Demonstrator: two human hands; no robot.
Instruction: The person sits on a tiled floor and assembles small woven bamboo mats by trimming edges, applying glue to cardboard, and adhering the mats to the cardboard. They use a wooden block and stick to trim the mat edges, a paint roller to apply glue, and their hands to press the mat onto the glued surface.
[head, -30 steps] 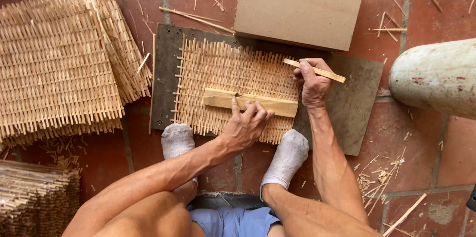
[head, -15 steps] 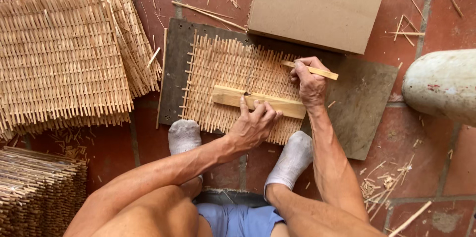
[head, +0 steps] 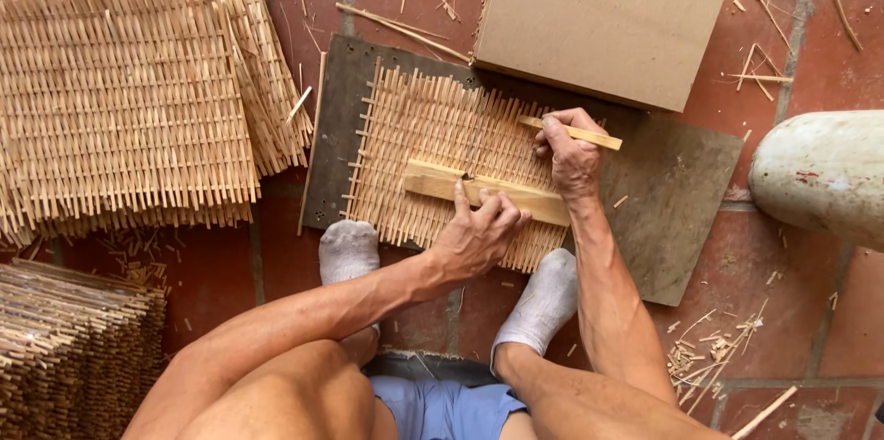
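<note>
You sit on a red brick floor point(head: 810, 320) that fills the frame. At the upper left lies a big stack of finished woven bamboo mats point(head: 129, 99), and in the lower left corner a second pile of mats point(head: 74, 348) shows edge-on. A plain brown cardboard sheet point(head: 608, 17), rectangular and unmarked, covers the top centre and overlaps the far edge of the dark work board point(head: 672, 210) in the middle of the frame. A whitish rounded cylinder point(head: 820, 173) with small red marks sits at the right edge.

On the board lies the woven mat point(head: 433, 136) you work on, with both your socked feet point(head: 350, 251) touching its near edge. A flat wooden bar point(head: 488, 191) lies across the mat, slightly tilted.

Your left hand point(head: 479, 233) presses down on that bar with fingers spread, touching it but not wrapped around it. Your right hand point(head: 571, 155) is closed on a thin bamboo slat point(head: 575, 133), held at the mat's right edge, just above the bar's right end. The hands are near each other but apart. Loose splinters point(head: 709, 348) litter the floor at the lower right.
</note>
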